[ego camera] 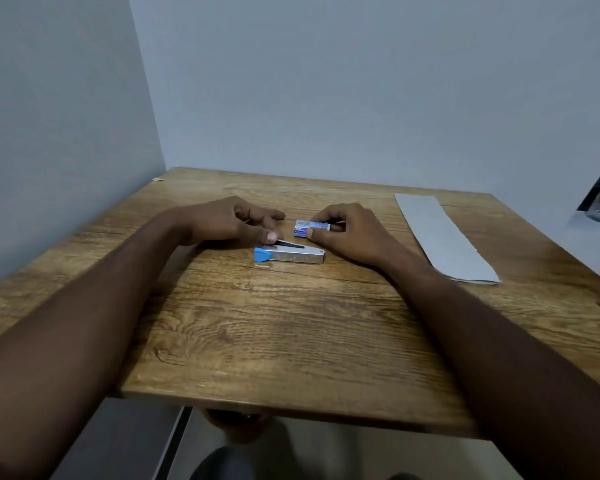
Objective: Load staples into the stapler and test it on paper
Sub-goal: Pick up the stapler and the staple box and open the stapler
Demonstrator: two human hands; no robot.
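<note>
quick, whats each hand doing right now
Left hand: open, fingers loose, thumb tip resting on the stapler.
Right hand: closed, pinching the staple box between thumb and fingers.

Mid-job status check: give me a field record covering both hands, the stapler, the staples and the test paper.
left hand: thumb tip touches the black strip on top of the stapler; holds nothing
right hand: grip of thumb and fingers pinches the staple box
stapler: silver with a blue end, lying on the table between the hands
staple box: small, blue and white, just behind the stapler; whether it is open cannot be told
paper: grey strip lying flat to the right, untouched
</note>
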